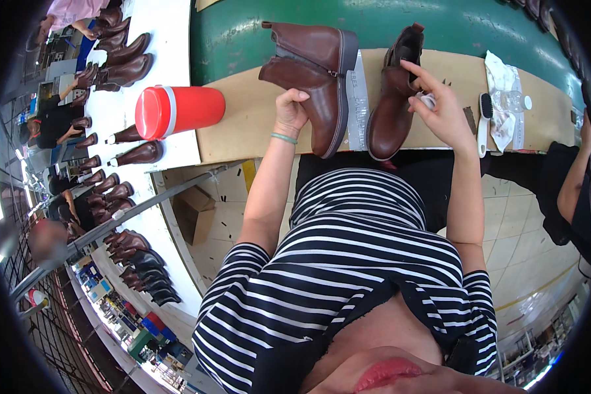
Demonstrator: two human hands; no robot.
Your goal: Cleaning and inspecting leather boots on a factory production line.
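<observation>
Left (L) hand (292, 109), w/ pale-green wristband (284, 138), is closed on the instep of a dark-brown leather ankle boot w/ side zip (325, 98), turned sideways, sole to R, toe twd the person. Right (R) hand (445, 115): index & thumb apart, index tip at the collar of a second dark-brown leather boot (391, 125), which appears upright, toe likewise twd the person. Small white scrap (427, 100) shows near thumb & curled fingers; cannot tell if gripped. Both boots lie over tan cardboard sheet (243, 125) on green bench (236, 39), grey printed strip (356, 111) btwn them. Far R: black-bristled, white-handled brush (482, 134) & clear plastic bottle w/ white cap (511, 102); L: red cylindrical jug (194, 108). Step in hand, prob.: checking or wiping the pair's uppers. Next move, as judged, calls for steady L grip, light R touch at collar, w/o marking leather.
</observation>
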